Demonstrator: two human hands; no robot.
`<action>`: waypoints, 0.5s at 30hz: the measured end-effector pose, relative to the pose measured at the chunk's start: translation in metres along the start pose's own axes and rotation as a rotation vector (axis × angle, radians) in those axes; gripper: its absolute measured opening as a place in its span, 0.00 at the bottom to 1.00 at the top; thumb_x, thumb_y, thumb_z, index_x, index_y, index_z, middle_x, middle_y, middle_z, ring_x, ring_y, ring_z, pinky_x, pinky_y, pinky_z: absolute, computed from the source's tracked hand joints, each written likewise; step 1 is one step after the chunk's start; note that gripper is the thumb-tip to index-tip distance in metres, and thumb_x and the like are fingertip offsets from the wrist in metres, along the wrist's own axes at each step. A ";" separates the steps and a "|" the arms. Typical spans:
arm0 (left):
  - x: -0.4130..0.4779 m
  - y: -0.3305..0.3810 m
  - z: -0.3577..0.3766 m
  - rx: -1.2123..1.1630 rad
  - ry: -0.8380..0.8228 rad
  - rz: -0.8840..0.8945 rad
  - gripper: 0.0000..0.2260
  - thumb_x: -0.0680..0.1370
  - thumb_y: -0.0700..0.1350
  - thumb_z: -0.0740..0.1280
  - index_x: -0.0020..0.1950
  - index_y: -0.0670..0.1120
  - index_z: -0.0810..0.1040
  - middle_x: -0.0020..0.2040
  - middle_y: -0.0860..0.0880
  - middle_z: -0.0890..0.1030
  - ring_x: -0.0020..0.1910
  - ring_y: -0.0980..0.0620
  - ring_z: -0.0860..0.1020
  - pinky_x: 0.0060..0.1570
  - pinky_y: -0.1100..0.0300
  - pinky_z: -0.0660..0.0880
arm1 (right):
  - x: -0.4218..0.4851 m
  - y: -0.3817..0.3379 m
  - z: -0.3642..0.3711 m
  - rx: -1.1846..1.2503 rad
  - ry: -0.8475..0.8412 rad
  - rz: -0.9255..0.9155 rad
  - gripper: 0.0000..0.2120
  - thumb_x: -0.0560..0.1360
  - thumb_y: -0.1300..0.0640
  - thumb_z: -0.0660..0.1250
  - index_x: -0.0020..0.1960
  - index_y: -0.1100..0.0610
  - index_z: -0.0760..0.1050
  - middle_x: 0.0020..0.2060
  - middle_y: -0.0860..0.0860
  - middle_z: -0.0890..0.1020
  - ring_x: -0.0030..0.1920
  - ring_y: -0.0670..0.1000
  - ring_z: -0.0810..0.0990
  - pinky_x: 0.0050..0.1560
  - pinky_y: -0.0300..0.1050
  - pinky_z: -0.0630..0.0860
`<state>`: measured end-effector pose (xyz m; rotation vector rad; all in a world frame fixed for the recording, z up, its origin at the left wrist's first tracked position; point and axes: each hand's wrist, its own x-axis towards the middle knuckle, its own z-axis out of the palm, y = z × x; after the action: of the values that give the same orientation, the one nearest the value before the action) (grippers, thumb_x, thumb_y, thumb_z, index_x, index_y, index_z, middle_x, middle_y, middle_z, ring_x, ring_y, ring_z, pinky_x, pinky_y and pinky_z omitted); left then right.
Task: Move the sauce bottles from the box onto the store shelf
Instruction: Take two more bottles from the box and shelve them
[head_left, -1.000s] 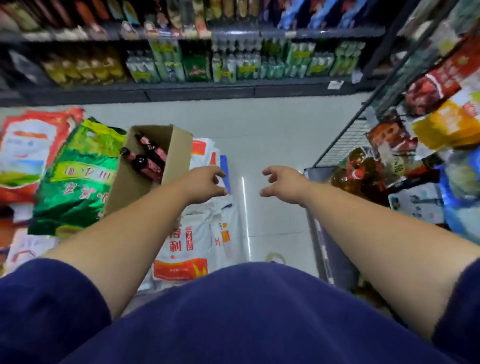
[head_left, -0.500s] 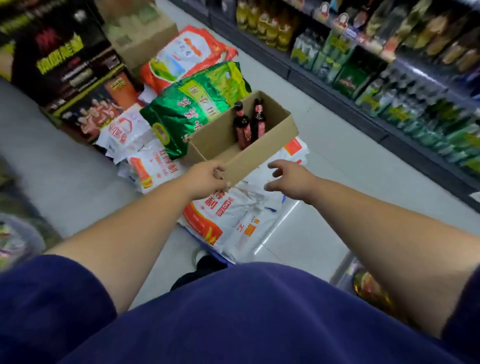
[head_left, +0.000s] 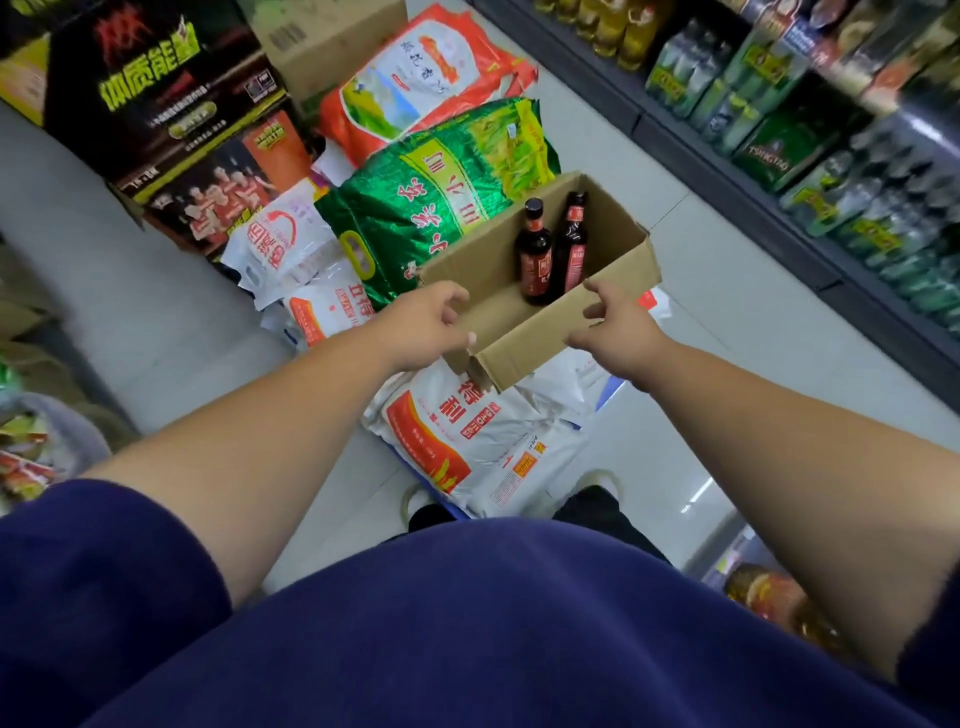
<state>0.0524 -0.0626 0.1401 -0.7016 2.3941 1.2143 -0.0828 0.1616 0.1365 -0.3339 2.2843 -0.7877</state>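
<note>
An open cardboard box (head_left: 540, 338) rests on a pile of rice bags in the aisle. Two dark sauce bottles with red labels stand upright inside it, one on the left (head_left: 533, 257) and one on the right (head_left: 571, 244), touching each other. My left hand (head_left: 426, 327) is closed around the box's near left corner, thumb on the outside wall. Just short of the bottles, my right hand (head_left: 615, 330) hovers over the near rim with fingers apart and nothing in them.
Rice bags lie under and behind the box: a green one (head_left: 441, 192), a white and orange one (head_left: 467, 441). Black drink cartons (head_left: 156, 93) stand at the back left. A shelf of green bottles (head_left: 810, 156) runs along the right. Oil bottles (head_left: 769, 597) sit at the lower right.
My view has swung from the right-hand shelf down onto the box. My right hand has come forward over the box's near rim. My left hand stays on the corner.
</note>
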 end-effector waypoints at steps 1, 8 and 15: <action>0.008 0.002 0.000 -0.008 0.000 -0.008 0.28 0.75 0.51 0.73 0.73 0.51 0.69 0.59 0.48 0.77 0.56 0.49 0.78 0.56 0.56 0.74 | 0.010 0.000 -0.004 0.001 0.001 -0.005 0.38 0.74 0.58 0.74 0.79 0.49 0.59 0.63 0.54 0.73 0.56 0.55 0.78 0.50 0.46 0.77; 0.064 0.032 0.018 -0.118 0.101 -0.102 0.28 0.75 0.50 0.73 0.74 0.53 0.67 0.59 0.50 0.76 0.53 0.52 0.77 0.45 0.60 0.72 | 0.093 -0.001 -0.037 0.002 -0.092 -0.108 0.40 0.72 0.58 0.75 0.78 0.51 0.60 0.60 0.54 0.76 0.56 0.54 0.79 0.51 0.44 0.75; 0.126 0.072 0.057 -0.203 0.132 -0.201 0.37 0.75 0.48 0.74 0.79 0.53 0.58 0.60 0.48 0.75 0.55 0.50 0.76 0.51 0.60 0.69 | 0.152 0.016 -0.074 -0.077 -0.157 -0.151 0.44 0.71 0.60 0.74 0.80 0.51 0.55 0.63 0.56 0.78 0.59 0.57 0.79 0.57 0.49 0.77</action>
<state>-0.0858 -0.0127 0.0881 -1.0875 2.2549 1.3736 -0.2445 0.1410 0.0893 -0.5893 2.1638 -0.7221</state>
